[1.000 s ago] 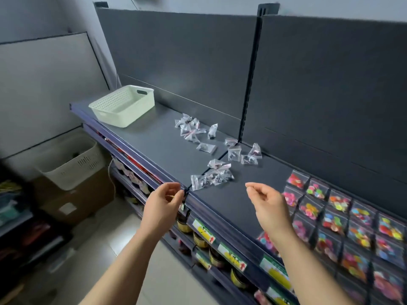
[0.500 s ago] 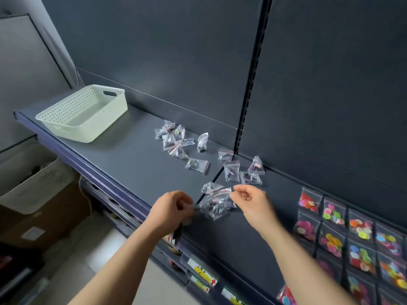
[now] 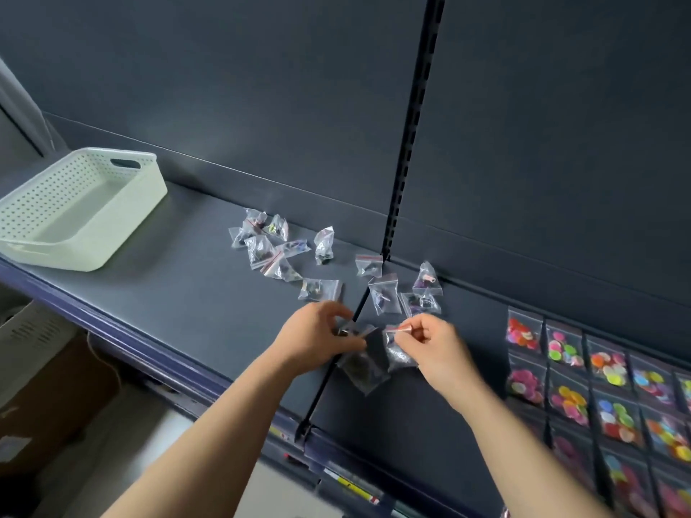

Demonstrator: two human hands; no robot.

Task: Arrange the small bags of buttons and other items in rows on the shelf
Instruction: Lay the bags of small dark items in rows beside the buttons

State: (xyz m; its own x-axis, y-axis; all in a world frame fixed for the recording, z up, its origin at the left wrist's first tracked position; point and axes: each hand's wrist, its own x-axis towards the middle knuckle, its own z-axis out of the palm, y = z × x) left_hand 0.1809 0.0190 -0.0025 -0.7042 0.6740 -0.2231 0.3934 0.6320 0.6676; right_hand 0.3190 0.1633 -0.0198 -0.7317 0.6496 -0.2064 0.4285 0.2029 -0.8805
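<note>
Head view: left hand [image 3: 321, 335] and right hand [image 3: 438, 352] pinch small bags [image 3: 367, 368].

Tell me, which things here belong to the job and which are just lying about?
Job: left hand gripping bunched bags; right hand pinching a clear bag; loose bags; rows of colourful button bags; shelf.
Lying about: white basket; cardboard box below.

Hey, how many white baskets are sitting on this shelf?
1. The white basket sits at the left end of the shelf, apart from the loose bags. A pale perforated shape below the shelf may be another; too blurred to tell.
</note>
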